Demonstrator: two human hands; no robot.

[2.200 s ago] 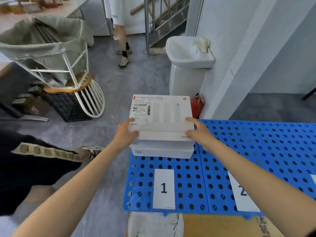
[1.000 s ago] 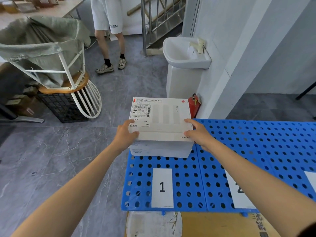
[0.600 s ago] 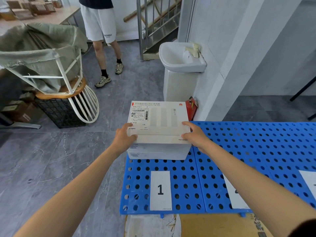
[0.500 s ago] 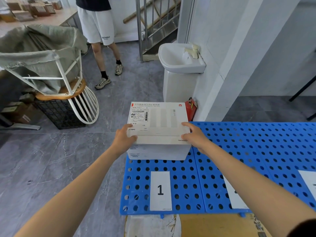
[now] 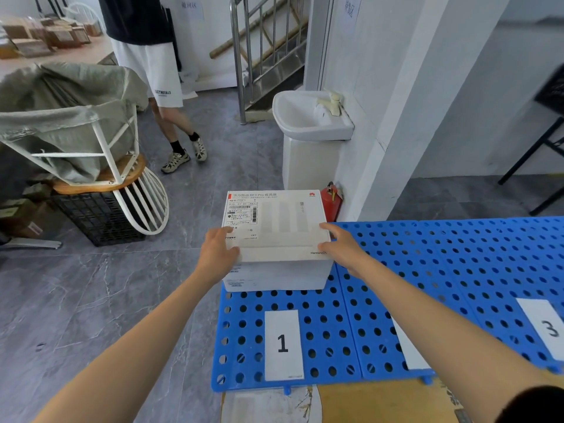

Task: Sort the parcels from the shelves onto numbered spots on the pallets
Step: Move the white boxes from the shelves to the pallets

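A white parcel box [image 5: 279, 222] with a shipping label sits on the far left part of the blue perforated pallet [image 5: 457, 270], just beyond the paper label "1" [image 5: 283, 345]. My left hand [image 5: 218, 253] grips the box's near left corner. My right hand [image 5: 341, 247] grips its near right corner. A paper label "3" [image 5: 546, 326] lies to the right; the label between them is mostly hidden by my right forearm.
A person in white shorts [image 5: 158, 74] walks on the grey floor at the back left. A white chair frame draped with grey sacking [image 5: 70, 123] rests on a black crate [image 5: 97, 216]. A white sink [image 5: 308, 117] and red extinguisher [image 5: 332, 201] stand behind the pallet.
The box has settled onto the pallet behind label "1", both hands still on it. The person in the background has walked closer. My view has tilted up slightly.
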